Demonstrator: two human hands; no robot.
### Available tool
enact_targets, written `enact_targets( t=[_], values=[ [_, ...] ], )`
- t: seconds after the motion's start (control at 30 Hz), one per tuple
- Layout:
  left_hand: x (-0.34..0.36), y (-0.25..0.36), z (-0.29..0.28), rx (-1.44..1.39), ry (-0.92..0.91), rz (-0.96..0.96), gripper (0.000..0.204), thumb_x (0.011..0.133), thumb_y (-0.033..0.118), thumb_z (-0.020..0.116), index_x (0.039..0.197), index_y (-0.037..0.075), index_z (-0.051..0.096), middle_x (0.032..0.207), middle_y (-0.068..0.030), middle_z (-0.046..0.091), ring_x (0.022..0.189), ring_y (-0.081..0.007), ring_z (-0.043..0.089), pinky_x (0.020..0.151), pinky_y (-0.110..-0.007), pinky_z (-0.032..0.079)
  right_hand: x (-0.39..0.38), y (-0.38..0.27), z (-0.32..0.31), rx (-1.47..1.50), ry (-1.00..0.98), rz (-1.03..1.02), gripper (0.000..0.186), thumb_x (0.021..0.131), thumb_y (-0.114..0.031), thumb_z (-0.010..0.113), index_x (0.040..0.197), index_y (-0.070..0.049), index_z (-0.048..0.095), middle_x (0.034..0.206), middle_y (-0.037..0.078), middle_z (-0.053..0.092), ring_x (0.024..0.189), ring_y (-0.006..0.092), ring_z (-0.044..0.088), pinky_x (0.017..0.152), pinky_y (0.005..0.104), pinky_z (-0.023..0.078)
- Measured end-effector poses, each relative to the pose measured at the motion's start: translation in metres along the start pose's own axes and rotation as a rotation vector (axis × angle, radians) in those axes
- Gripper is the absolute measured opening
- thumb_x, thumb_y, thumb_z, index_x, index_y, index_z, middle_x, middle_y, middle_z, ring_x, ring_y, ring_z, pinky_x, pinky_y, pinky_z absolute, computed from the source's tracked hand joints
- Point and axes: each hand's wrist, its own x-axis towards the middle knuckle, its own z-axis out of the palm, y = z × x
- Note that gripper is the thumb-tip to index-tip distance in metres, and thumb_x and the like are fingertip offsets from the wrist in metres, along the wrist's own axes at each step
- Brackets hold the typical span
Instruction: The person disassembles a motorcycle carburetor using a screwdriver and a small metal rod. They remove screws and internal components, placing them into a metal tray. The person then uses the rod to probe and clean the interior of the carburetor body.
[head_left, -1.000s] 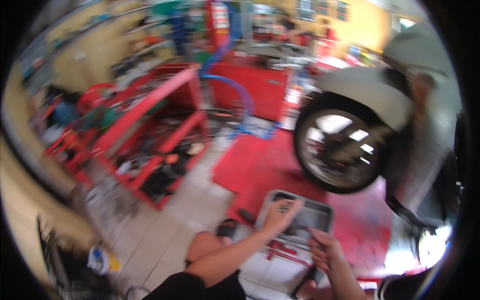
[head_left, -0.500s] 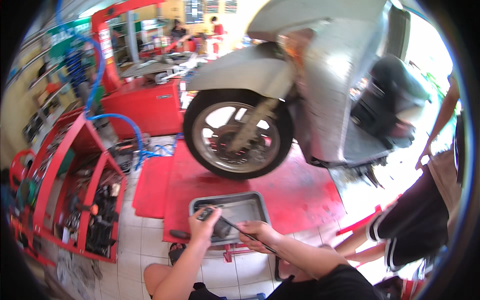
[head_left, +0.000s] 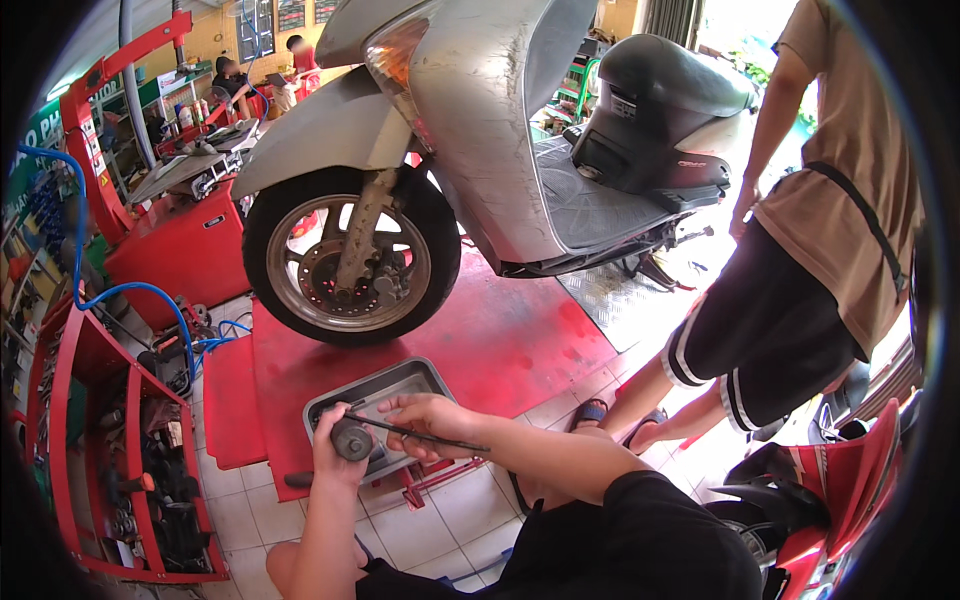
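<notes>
Low in the middle, my left hand (head_left: 331, 432) grips a dark cylindrical metal part (head_left: 353, 441), held upright enough that its round face shows. A thin black tube or cord (head_left: 460, 443) runs from beside that part to the lower right, and my right hand (head_left: 421, 421) has curled fingers on it. Both hands are over a grey metal tray (head_left: 433, 374) on a red platform (head_left: 525, 351). Behind them stands a silver scooter (head_left: 468, 125), its front wheel (head_left: 350, 327) with brake disc above the platform.
A person (head_left: 825, 190) in brown top and black shorts stands at right beside a red motorbike (head_left: 860, 475). At left are a red tool cart (head_left: 92, 340), blue hose (head_left: 140, 288) and red cabinet (head_left: 170, 255). Two people (head_left: 232, 85) are at the back.
My view has swung right, bringing the scooter seat and nearby person further in. The cylinder in my left hand now shows its round face.
</notes>
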Motion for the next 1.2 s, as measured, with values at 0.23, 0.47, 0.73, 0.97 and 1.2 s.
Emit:
enact_targets(
  t=[0.23, 0.47, 0.73, 0.97, 1.2],
  values=[
    [-0.022, 0.012, 0.029, -0.237, -0.323, 0.116, 0.019, 0.093, 0.026, 0.062, 0.104, 0.011, 0.062, 0.102, -0.0140, 0.063, 0.077, -0.0217, 0.058, 0.063, -0.030, 0.052, -0.031, -0.025, 0.013, -0.252, -0.153, -0.117, 0.050, 0.096, -0.007, 0.057, 0.138, -0.003, 0.030, 0.086, 0.019, 0.064, 0.042, 0.0109, 0.050, 0.037, 0.0253, 0.036],
    [-0.042, -0.012, 0.037, -0.230, -0.628, -0.091, 0.025, 0.098, 0.026, 0.056, 0.117, 0.009, 0.056, 0.161, -0.0201, 0.022, 0.092, -0.0226, 0.056, 0.071, -0.033, 0.052, -0.057, 0.001, 0.011, -0.704, 0.285, -0.438, 0.035, 0.099, -0.008, 0.057, 0.124, -0.002, 0.034, 0.084, 0.016, 0.067, 0.044, 0.0123, 0.053, 0.037, 0.0268, 0.039],
    [-0.057, -0.034, 0.051, -0.093, -0.686, -0.063, 0.024, 0.096, 0.024, 0.060, 0.111, 0.005, 0.057, 0.109, -0.0114, 0.048, 0.087, -0.0204, 0.056, 0.070, -0.032, 0.051, -0.101, 0.069, 0.022, -0.614, 0.483, -0.637, 0.037, 0.098, -0.013, 0.061, 0.125, 0.002, 0.041, 0.101, 0.017, 0.069, 0.070, 0.0189, 0.069, 0.057, 0.0292, 0.054],
    [-0.058, -0.016, 0.054, -0.253, -0.729, 0.010, 0.021, 0.095, 0.020, 0.061, 0.108, 0.004, 0.061, 0.107, -0.0103, 0.047, 0.090, -0.0208, 0.054, 0.072, -0.030, 0.049, -0.284, 0.259, -0.049, -0.718, 1.455, -0.443, 0.067, 0.106, -0.046, 0.027, 0.149, 0.005, 0.030, 0.154, 0.022, 0.035, 0.145, 0.0308, 0.030, 0.119, 0.0394, 0.020],
    [-0.046, -0.005, 0.048, -0.326, -0.719, 0.004, 0.019, 0.094, 0.019, 0.063, 0.105, 0.003, 0.061, 0.106, -0.0115, 0.047, 0.089, -0.0222, 0.054, 0.072, -0.031, 0.049, -0.300, 0.298, -0.033, -0.314, 1.117, -0.072, 0.084, 0.104, -0.062, 0.025, 0.149, 0.008, 0.037, 0.152, 0.021, 0.042, 0.144, 0.0274, 0.035, 0.120, 0.0345, 0.021]
  ],
)
